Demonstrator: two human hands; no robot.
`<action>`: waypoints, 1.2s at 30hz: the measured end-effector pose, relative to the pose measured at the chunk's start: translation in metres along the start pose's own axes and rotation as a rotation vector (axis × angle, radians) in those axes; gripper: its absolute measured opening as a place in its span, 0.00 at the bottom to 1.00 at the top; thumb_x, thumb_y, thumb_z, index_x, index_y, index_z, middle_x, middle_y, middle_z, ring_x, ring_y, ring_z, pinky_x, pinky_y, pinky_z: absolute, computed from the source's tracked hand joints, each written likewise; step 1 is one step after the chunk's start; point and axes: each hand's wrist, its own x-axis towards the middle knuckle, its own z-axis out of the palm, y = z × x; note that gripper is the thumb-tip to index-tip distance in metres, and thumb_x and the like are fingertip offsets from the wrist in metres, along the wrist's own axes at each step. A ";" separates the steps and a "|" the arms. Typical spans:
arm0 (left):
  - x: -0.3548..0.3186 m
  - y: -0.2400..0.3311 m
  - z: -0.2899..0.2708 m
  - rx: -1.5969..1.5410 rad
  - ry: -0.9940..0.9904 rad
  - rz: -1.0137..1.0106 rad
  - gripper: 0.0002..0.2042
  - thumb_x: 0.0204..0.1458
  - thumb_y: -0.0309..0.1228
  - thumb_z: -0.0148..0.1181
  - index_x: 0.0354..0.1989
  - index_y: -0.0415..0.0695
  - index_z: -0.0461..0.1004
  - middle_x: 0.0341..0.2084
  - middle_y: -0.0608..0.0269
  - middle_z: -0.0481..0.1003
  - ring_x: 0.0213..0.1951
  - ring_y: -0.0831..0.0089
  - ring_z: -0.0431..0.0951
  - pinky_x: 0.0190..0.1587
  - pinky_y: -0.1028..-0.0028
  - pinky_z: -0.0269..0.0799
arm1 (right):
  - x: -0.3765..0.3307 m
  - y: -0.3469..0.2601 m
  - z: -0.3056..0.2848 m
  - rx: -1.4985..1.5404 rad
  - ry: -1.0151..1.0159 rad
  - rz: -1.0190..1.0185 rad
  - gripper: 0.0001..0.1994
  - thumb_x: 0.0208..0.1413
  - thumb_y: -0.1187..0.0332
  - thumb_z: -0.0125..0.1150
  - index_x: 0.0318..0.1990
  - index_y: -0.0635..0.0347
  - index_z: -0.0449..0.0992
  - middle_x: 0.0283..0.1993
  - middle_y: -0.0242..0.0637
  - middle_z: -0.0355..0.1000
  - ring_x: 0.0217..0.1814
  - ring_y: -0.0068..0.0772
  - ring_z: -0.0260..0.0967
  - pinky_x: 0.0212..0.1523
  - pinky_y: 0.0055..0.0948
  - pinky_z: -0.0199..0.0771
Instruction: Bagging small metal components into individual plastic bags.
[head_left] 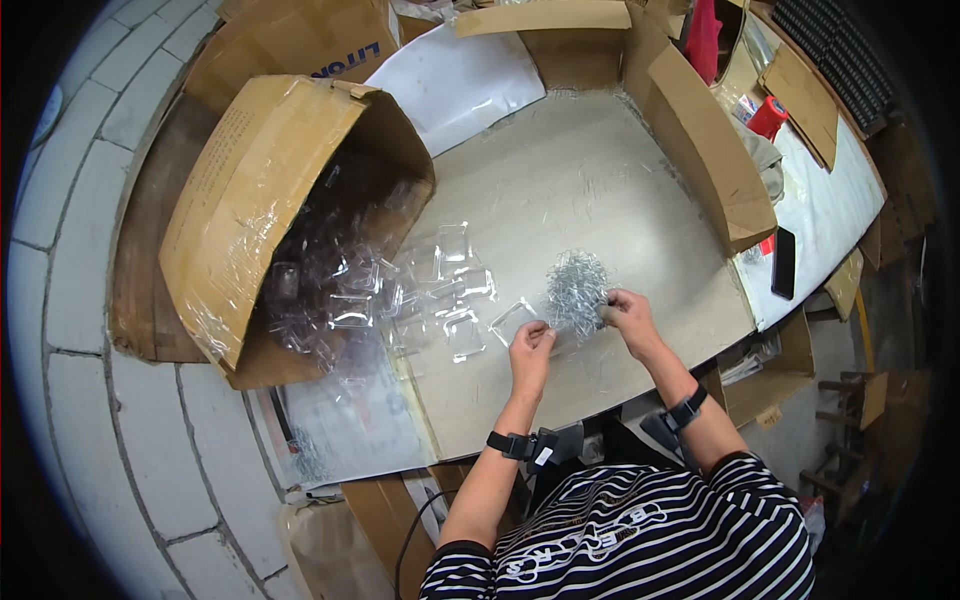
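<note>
My left hand (532, 346) is closed in a pinch at the corner of a clear plastic piece (512, 316) with a square outline. Just right of it, a heap of thin silvery metal wire pieces (574, 286) lies on the grey-beige tabletop (600, 170). At the heap's right edge, my right hand (628, 312) has its fingertips pressed together; what they grip is too small to make out. More clear plastic pieces (455, 285) spread leftward over the table toward an open cardboard box (255, 190), which lies on its side and holds a large pile of them.
Cardboard strips (705, 140) wall the far and right edges. A white sheet (460, 90) leans at the back. On the right side surface lie a black phone (784, 264) and a red roll (768, 118). Loose wire pieces (310, 462) sit near the front left corner.
</note>
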 end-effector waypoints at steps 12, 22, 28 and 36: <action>-0.051 -0.056 -0.061 -0.067 0.389 0.017 0.07 0.52 0.23 0.50 0.37 0.35 0.73 0.31 0.60 0.76 0.37 0.73 0.76 0.38 0.76 0.72 | 0.011 -0.009 -0.020 0.360 0.047 0.157 0.07 0.53 0.78 0.50 0.39 0.67 0.72 0.35 0.34 0.72 0.32 0.24 0.70 0.34 0.25 0.75; 0.014 0.000 -0.015 1.188 -0.071 0.457 0.22 0.47 0.27 0.54 0.54 0.43 0.64 0.61 0.52 0.57 0.65 0.54 0.51 0.62 0.47 0.48 | 0.050 -0.002 -0.035 0.282 0.073 0.056 0.05 0.50 0.78 0.51 0.30 0.64 0.74 0.29 0.29 0.69 0.29 0.20 0.66 0.31 0.19 0.66; 0.015 -0.018 -0.087 1.248 0.118 0.425 0.22 0.48 0.28 0.53 0.55 0.42 0.64 0.63 0.54 0.54 0.65 0.53 0.49 0.62 0.44 0.44 | 0.064 0.018 -0.042 0.344 0.023 0.069 0.05 0.49 0.80 0.52 0.32 0.65 0.74 0.29 0.31 0.69 0.28 0.21 0.65 0.30 0.19 0.64; -0.072 -0.089 -0.163 0.782 0.753 0.309 0.24 0.46 0.21 0.48 0.55 0.35 0.61 0.61 0.40 0.53 0.64 0.47 0.50 0.65 0.58 0.44 | 0.068 0.002 -0.004 0.416 0.075 0.100 0.12 0.50 0.81 0.50 0.43 0.72 0.73 0.38 0.36 0.73 0.34 0.23 0.68 0.33 0.21 0.67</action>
